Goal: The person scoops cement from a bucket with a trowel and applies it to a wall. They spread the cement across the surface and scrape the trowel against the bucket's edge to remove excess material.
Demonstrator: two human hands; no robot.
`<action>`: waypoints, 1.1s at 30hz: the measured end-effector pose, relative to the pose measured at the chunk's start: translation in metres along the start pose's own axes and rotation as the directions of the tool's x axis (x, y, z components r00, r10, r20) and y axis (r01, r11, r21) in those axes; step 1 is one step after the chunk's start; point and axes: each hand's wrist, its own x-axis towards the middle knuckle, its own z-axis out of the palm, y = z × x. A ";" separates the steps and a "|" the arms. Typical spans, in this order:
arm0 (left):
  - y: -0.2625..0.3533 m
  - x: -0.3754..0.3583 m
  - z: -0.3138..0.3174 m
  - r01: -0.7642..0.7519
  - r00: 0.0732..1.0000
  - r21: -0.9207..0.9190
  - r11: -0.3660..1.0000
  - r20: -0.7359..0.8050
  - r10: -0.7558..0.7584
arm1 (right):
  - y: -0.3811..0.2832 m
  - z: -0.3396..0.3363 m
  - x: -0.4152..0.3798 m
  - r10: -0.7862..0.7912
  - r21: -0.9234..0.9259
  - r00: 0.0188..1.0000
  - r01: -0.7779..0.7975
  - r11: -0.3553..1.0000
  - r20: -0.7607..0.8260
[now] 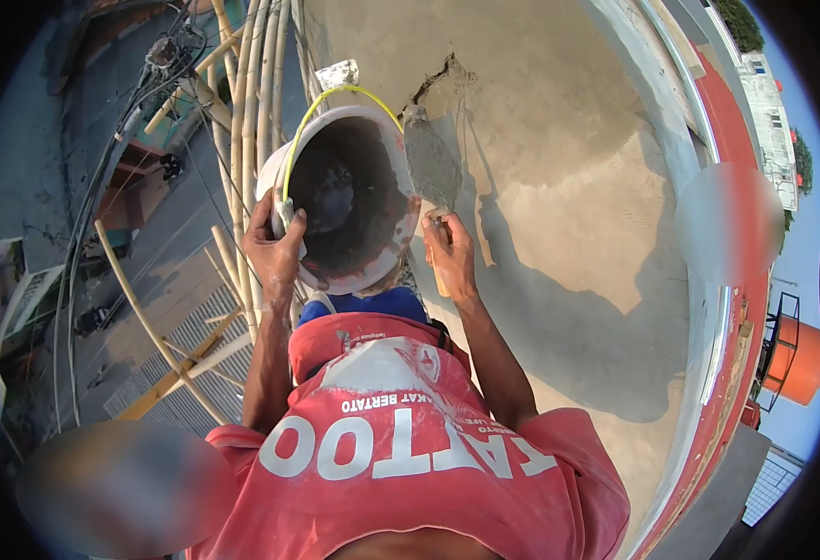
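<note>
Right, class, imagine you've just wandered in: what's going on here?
A person in a red shirt is using both hands. The left hand grips the side of a white, grey-smeared round bucket, its open mouth facing the camera. The right hand holds a grey-bladed, wooden-handled trowel, its blade by the bucket's right rim. Beyond lies a tan, cement-like surface with a dark, jagged crack.

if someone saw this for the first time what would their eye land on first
Probably the pale bucket with its yellow handle, above and left of centre, mouth toward the camera, the left hand at its rim. Next, the trowel in the right hand, just right of the bucket. Below, the red shirt fills the lower middle, its white letters upside down.
</note>
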 end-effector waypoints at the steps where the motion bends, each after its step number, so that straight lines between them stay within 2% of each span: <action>1: -0.003 -0.001 -0.003 -0.015 1.000 0.026 1.000 -0.013 0.016 | -0.006 0.000 0.009 0.112 0.166 0.993 -0.116 0.979 0.037; 3: -0.004 -0.003 -0.007 -0.010 1.000 0.012 1.000 -0.022 0.010 | -0.009 -0.001 0.032 0.148 0.185 0.988 -0.154 0.971 0.045; 5: -0.006 -0.003 -0.010 -0.007 0.999 -0.001 1.000 -0.032 0.007 | -0.013 -0.001 0.053 0.217 0.313 0.975 -0.218 0.925 0.037; 6: -0.007 -0.004 -0.013 0.005 0.999 0.010 1.000 -0.047 -0.005 | -0.018 -0.002 0.062 0.218 0.311 0.975 -0.220 0.924 0.042; 8: -0.011 -0.003 -0.017 0.016 0.998 0.025 1.000 -0.062 -0.015 | -0.034 -0.007 0.076 0.265 0.416 0.958 -0.287 0.863 0.111; 9: -0.015 -0.001 -0.018 -0.007 0.998 0.027 1.000 -0.068 0.009 | -0.040 -0.011 0.076 0.268 0.417 0.957 -0.290 0.862 0.112; 12: -0.018 0.001 -0.026 -0.020 0.997 0.032 0.999 -0.076 0.022 | -0.045 -0.024 0.070 0.304 0.601 0.925 -0.381 0.703 0.230; 15: -0.020 -0.001 -0.035 0.031 0.994 0.032 0.999 -0.110 -0.028 | -0.039 -0.032 0.043 0.301 0.624 0.930 -0.364 0.692 0.209; 17: -0.023 -0.002 -0.040 0.039 0.988 0.018 0.999 -0.151 -0.036 | -0.036 -0.033 0.023 0.286 0.617 0.938 -0.344 0.708 0.195; 19: -0.020 -0.004 -0.043 0.025 0.984 0.040 0.999 -0.179 -0.017 | -0.024 -0.032 0.012 0.224 0.457 0.972 -0.233 0.858 0.075; 20: -0.018 -0.006 -0.043 0.032 0.984 0.049 0.998 -0.177 -0.023 | -0.022 -0.033 0.011 0.198 0.424 0.978 -0.204 0.882 0.058; 24: -0.017 -0.008 -0.045 0.032 0.984 0.073 0.997 -0.175 -0.018 | -0.031 -0.022 0.035 0.252 0.306 0.963 -0.270 0.913 0.099; 28: -0.023 -0.006 -0.052 -0.009 0.982 0.064 0.998 -0.186 0.021 | -0.033 -0.008 0.075 0.206 0.296 0.971 -0.233 0.926 0.122; 30: -0.022 -0.007 -0.052 -0.004 0.983 0.093 0.996 -0.180 0.021 | -0.037 -0.007 0.086 0.178 0.311 0.983 -0.185 0.932 0.052; 33: -0.017 -0.007 -0.047 0.035 0.987 0.057 0.998 -0.159 -0.025 | -0.044 -0.010 0.081 0.197 0.300 0.980 -0.194 0.934 0.021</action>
